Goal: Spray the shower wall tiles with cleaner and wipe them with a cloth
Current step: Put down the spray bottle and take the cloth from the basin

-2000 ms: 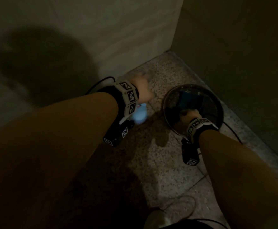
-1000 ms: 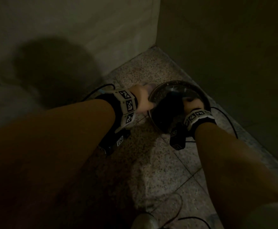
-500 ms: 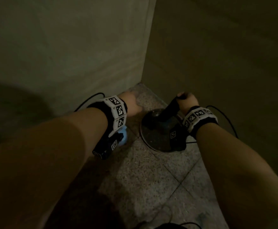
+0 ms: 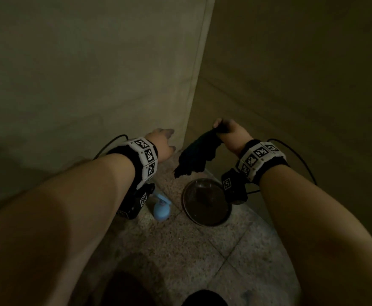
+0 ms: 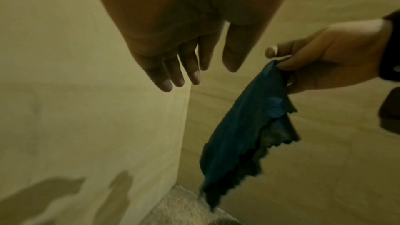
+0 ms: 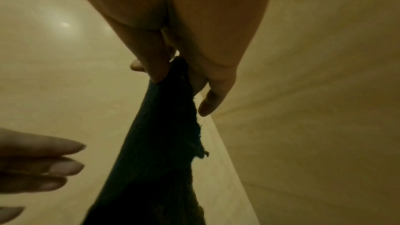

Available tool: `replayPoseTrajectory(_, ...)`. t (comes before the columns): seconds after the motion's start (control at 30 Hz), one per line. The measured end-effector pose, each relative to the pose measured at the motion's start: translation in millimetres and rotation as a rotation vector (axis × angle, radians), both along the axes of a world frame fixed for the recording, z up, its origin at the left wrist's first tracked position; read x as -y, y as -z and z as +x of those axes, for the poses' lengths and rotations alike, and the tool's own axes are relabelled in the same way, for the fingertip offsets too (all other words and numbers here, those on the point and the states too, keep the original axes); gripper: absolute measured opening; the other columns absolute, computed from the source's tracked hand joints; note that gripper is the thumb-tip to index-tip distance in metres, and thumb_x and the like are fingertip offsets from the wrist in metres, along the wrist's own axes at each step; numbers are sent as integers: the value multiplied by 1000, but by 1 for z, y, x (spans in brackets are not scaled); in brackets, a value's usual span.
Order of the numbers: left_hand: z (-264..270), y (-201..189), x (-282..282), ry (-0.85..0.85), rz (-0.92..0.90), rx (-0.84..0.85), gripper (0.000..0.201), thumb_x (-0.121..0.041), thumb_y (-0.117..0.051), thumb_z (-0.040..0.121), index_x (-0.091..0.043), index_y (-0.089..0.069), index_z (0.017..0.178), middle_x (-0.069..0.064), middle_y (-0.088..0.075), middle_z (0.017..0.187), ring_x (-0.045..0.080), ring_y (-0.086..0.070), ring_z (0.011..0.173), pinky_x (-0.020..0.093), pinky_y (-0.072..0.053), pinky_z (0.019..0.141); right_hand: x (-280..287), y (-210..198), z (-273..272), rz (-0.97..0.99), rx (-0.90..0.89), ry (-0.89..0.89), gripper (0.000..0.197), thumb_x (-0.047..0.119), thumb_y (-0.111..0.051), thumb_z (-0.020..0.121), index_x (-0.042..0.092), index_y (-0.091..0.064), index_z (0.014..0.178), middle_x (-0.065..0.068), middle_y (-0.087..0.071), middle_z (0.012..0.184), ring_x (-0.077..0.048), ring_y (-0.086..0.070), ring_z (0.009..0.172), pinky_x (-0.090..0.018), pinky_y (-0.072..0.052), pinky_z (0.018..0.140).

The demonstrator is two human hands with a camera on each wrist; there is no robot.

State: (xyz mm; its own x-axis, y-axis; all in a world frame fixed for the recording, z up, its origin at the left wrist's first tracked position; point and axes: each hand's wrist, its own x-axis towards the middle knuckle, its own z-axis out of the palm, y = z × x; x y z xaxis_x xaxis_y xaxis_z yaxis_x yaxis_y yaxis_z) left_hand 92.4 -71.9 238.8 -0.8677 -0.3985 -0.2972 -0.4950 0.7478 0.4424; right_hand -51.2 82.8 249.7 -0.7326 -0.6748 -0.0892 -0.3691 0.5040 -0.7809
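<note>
My right hand (image 4: pixel 227 131) pinches the top corner of a dark blue cloth (image 4: pixel 195 156) that hangs limp above the floor, close to the wall corner. The same cloth (image 5: pixel 244 131) shows its zigzag edge in the left wrist view, and the cloth (image 6: pixel 151 151) hangs from my thumb and fingers in the right wrist view. My left hand (image 4: pixel 165 141) hovers left of it with straight fingers (image 5: pixel 179 74), holding nothing. A light blue spray bottle (image 4: pixel 162 208) stands on the floor below my left wrist. Beige wall tiles (image 4: pixel 92 74) rise on both sides of the corner.
A round dark basin (image 4: pixel 206 202) sits on the speckled stone floor (image 4: pixel 180 257) under my right wrist. Cables run from both wristbands. Wet streaks (image 5: pixel 54 192) mark the lower left wall. A dark shape (image 4: pixel 203 298) sits at the bottom edge.
My right hand has lifted the cloth out of the basin and raised it clear. The left hand rose beside it, empty. The view tilted up toward the wall corner.
</note>
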Motion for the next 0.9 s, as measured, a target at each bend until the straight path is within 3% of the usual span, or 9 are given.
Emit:
replayPoseTrajectory(0.17, 22, -101, 5, -54, -8, -2, 64, -33, -50, 94, -19, -21, 150, 8, -27, 154, 30, -33, 138, 38, -33, 112, 13, -112, 27, 16, -25, -250, 26, -18, -33, 86, 5, -45, 89, 1, -46, 73, -9, -44, 65, -5, -36, 54)
replayPoseTrajectory(0.23, 31, -143, 2, -59, 8, 0, 63, -34, -52, 93, -20, -25, 148, 8, -29, 153, 29, -35, 137, 36, -34, 111, 15, -156, 37, 17, -30, -316, 31, -18, -34, 86, 10, -47, 85, -1, -48, 77, -14, -45, 70, -10, -37, 59)
replayPoseTrajectory(0.33, 43, -206, -3, -59, 17, -14, 65, -33, -57, 91, -19, -28, 148, 5, -35, 150, 25, -38, 136, 31, -34, 107, 19, -222, 50, -7, -44, -392, 42, -20, -34, 84, 19, -48, 78, 3, -48, 76, -11, -46, 69, -16, -38, 64)
replayPoseTrajectory(0.5, 65, -303, -8, -75, 36, -59, 69, -30, -61, 89, -15, -27, 148, 4, -39, 149, 24, -41, 135, 30, -36, 105, 21, -328, 78, -36, -95, -465, 46, -18, -40, 84, 26, -45, 77, 5, -45, 75, -5, -44, 66, -7, -36, 56)
replayPoseTrajectory(0.6, 82, -353, -8, -80, 30, -76, 68, -31, -62, 88, -15, -31, 146, 4, -42, 147, 23, -43, 133, 29, -38, 104, 23, -383, 97, -68, -141, -499, 46, -18, -41, 83, 27, -45, 77, 4, -46, 76, -9, -44, 68, -16, -37, 60)
replayPoseTrajectory(0.7, 103, -394, -8, -100, 17, -85, 57, -33, -63, 87, -15, -44, 138, 7, -52, 137, 25, -51, 123, 29, -42, 96, 27, -432, 116, -112, -193, -533, 46, -18, -42, 83, 28, -46, 78, 2, -47, 77, -19, -46, 74, -29, -37, 66)
replayPoseTrajectory(0.83, 134, -434, -6, -127, 9, -140, 43, -31, -63, 87, -12, -54, 124, 8, -60, 122, 26, -57, 108, 30, -45, 90, 35, -483, 141, -173, -234, -541, 44, -16, -41, 84, 27, -45, 78, 0, -48, 75, -22, -46, 75, -30, -38, 62)
replayPoseTrajectory(0.9, 149, -449, -4, -126, 2, -159, 36, -28, -61, 89, -8, -56, 119, 8, -60, 106, 22, -55, 93, 27, -43, 80, 42, -499, 150, -187, -265, -527, 42, -13, -42, 85, 28, -45, 78, -6, -51, 78, -26, -50, 74, -35, -41, 63)
